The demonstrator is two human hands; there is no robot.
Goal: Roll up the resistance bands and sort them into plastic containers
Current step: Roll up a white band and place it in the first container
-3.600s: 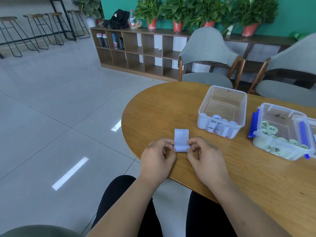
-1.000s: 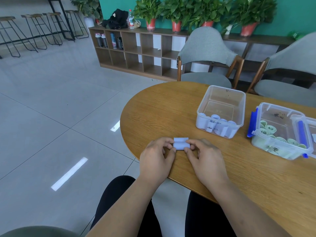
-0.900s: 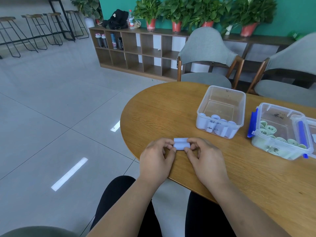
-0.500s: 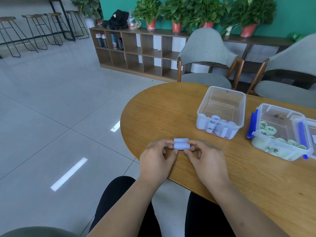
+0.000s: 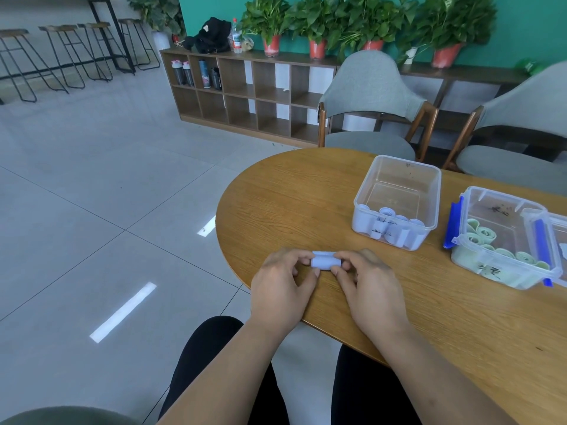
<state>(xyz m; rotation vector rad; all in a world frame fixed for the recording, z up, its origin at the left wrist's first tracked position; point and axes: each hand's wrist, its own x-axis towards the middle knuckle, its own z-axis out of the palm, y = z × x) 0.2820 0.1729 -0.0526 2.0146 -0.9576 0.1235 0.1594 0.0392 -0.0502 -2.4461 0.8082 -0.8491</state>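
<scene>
Head view: over the last few seconds the flat tail of the pale blue band (image 5: 322,261) has wound into the roll. It is now a short, soft-looking cylinder lying sideways on the wood-grain table (image 5: 291,194), near the near-left edge. The left hand (image 5: 280,285) and right hand (image 5: 372,285) pinch its two ends, fingers (image 5: 299,256) curled round it. Rolling looks finished. Next comes the drop, probably into the clear open box (image 5: 364,182) to the right, where similar blue rolls (image 5: 395,230) stand. Green rolls (image 5: 486,233) fill the latched box (image 5: 497,266) farther right.

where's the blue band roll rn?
Head view, centre: blue band roll pinched between left hand and right hand at the table edge, near-left of the lidless container.
</scene>
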